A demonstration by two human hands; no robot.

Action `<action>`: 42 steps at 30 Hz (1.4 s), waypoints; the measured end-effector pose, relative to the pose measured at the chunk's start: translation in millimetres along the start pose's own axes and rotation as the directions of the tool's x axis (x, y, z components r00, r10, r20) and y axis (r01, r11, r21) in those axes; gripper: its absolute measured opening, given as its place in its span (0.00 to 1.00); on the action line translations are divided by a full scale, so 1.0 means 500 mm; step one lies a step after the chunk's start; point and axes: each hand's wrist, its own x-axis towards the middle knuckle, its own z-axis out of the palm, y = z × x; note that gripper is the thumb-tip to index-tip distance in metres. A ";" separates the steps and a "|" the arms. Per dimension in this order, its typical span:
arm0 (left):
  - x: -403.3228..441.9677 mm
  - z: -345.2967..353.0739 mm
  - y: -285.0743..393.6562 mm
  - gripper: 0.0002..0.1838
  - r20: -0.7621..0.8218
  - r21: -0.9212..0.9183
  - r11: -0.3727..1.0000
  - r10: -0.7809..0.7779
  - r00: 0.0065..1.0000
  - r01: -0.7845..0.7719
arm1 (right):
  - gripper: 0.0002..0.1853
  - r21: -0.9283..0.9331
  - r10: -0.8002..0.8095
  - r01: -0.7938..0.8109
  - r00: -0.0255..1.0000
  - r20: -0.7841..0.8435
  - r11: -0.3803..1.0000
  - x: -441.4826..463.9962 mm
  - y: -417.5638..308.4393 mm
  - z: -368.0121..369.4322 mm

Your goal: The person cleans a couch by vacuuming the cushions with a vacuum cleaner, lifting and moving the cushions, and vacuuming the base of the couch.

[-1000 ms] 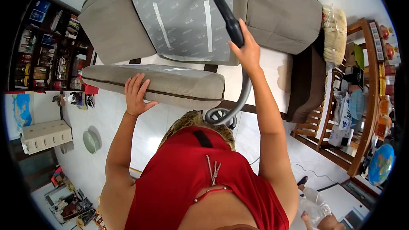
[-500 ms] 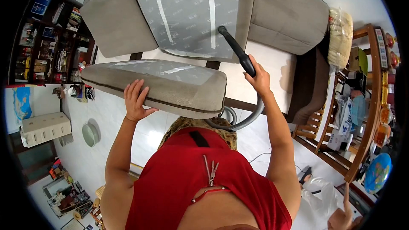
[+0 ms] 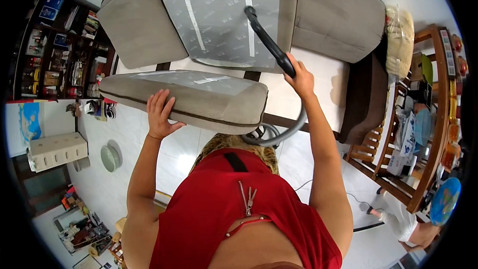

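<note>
My right hand (image 3: 300, 77) is wrapped round the black handle of a vacuum cleaner hose (image 3: 273, 47). Its nozzle touches the grey fabric backing of an upright sofa cushion (image 3: 219, 30), by the right of two white tape strips. A grey ribbed hose (image 3: 297, 125) curves from the handle down beside my legs. Under my left hand (image 3: 160, 114) is the side of a second grey-brown cushion (image 3: 199, 100), tilted on the sofa's front edge. The fingers of that hand are spread flat on the fabric, with the thumb apart.
More cushions lean at the left (image 3: 142, 27) and right (image 3: 338, 15) of the sofa. A dark armrest (image 3: 365, 99) and a wooden rack (image 3: 433, 134) stand to the right. Dark shelves (image 3: 59, 55) rise at the left; a round basin (image 3: 110, 158) is on the floor. Another person's leg (image 3: 423, 233) shows at lower right.
The nozzle has moved up along the tape strip, and my right hand has shifted slightly with it. My left hand stays on the tilted cushion. At lower right, the other person has moved.
</note>
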 end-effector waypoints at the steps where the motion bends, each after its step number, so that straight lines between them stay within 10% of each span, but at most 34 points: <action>1: -0.001 0.000 0.001 0.50 -0.001 0.002 1.000 -0.003 1.000 0.003 | 0.43 -0.011 0.035 -0.035 0.999 0.022 0.999 -0.035 0.022 -0.009; 25: 0.158 0.042 -0.087 0.48 -0.052 -0.051 0.993 0.108 0.993 -0.110 | 0.42 -0.007 0.155 -0.156 0.980 0.123 0.988 -0.074 -0.014 -0.016; 31: 0.255 0.061 -0.117 0.47 -0.035 -0.125 0.984 0.125 0.992 -0.128 | 0.43 0.317 0.350 -0.271 0.909 -0.228 0.909 -0.011 -0.096 -0.130; 42: 0.305 0.064 -0.162 0.45 0.013 -0.165 0.964 0.212 0.977 -0.207 | 0.44 0.228 0.368 -0.315 0.894 -0.253 0.921 -0.042 -0.089 -0.045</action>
